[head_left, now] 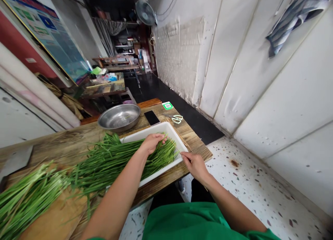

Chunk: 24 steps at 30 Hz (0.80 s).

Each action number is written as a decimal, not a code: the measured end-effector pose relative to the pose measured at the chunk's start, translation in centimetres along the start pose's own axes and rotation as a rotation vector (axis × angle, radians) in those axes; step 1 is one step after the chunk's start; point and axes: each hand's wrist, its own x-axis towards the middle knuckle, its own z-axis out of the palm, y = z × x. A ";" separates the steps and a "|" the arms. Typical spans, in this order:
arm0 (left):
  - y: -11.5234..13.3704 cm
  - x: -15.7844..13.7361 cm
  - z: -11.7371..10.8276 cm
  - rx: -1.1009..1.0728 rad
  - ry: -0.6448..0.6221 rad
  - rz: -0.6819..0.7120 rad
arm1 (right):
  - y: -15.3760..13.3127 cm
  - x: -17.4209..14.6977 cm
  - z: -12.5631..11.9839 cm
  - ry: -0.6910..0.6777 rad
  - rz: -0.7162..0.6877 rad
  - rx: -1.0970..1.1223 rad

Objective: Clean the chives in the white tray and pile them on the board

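Observation:
A long heap of garlic chives (117, 158) lies across the white plastic tray (170, 127) and spills out over its left end. Above the tray's right half, my left hand (154, 143) is closed, fingers pinched on a few thin chive stalks. My right hand (195, 166) is at the tray's right rim, thumb and forefinger pinching the end of a thin, pale stalk. That stalk seems to run between both hands, though it is too fine to follow fully.
More chives (31, 195) lie on a wooden cutting board (56, 219), with a cleaver (17, 160) behind. Beyond the tray are a steel bowl (119, 117), a phone (151, 117), scissors (177, 119) and a green QR card (168, 105). The wooden table's (205, 152) right edge is close.

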 end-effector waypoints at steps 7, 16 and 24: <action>-0.3 0.1 -0.2 -0.054 -0.010 -0.012 | -0.1 0.0 0.0 -0.002 -0.006 0.007; -0.1 0.0 -0.2 -0.062 0.009 -0.031 | 0.0 -0.1 0.3 0.019 -0.013 0.046; -0.2 -0.1 -0.3 -0.057 0.010 -0.019 | 0.3 -0.2 0.5 0.015 -0.018 0.071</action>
